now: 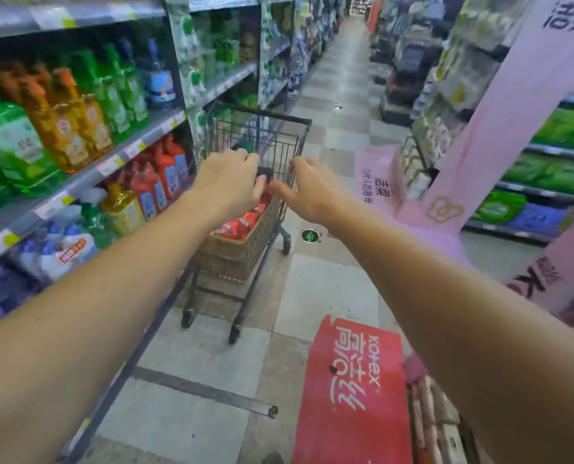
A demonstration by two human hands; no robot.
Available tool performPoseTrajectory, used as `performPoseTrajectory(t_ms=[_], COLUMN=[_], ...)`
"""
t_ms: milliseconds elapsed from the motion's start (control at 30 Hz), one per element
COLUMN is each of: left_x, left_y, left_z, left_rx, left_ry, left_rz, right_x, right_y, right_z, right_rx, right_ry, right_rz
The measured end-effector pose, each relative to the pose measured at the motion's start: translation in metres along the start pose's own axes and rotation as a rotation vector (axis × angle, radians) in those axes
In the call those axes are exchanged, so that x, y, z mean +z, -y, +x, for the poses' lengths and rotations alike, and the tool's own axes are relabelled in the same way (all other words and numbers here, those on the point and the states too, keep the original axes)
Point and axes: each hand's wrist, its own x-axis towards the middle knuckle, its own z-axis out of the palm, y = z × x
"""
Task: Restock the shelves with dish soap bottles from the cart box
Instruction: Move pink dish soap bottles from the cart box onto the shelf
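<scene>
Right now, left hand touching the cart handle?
Touching. Head view shows the left hand with fingers curled over the cart handle, thumb beneath.

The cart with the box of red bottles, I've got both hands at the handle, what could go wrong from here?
The cart stands close against the shelf on its left side; pushed forward it might clip the shelf edge or the bottles there. The red floor display juts into the aisle beside you, a possible trip. Your right hand looks only loosely on the handle while the left hand grips, so steering could skew.
</scene>
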Motion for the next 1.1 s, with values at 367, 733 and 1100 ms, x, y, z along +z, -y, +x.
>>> performPoseTrajectory(t_ms=[367,733,1100], left_x=[0.077,0.141,0.191], left_y=[-0.012,-0.01,-0.005], left_z=[0.119,0.224,0.29], left_rx=[-0.038,-0.234,-0.396], left_ry=[0.073,0.15,0.258], left_rz=[0.027,0.039,0.143], right_x=[0.016,0.035,0.084], right_y=[-0.087,-0.171,-0.226], right_z=[0.119,0.259,0.38], right_rx=[-0.042,-0.196,-0.338], right_ry=[0.074,0.168,0.34], right_rz=[0.012,0.017,0.071])
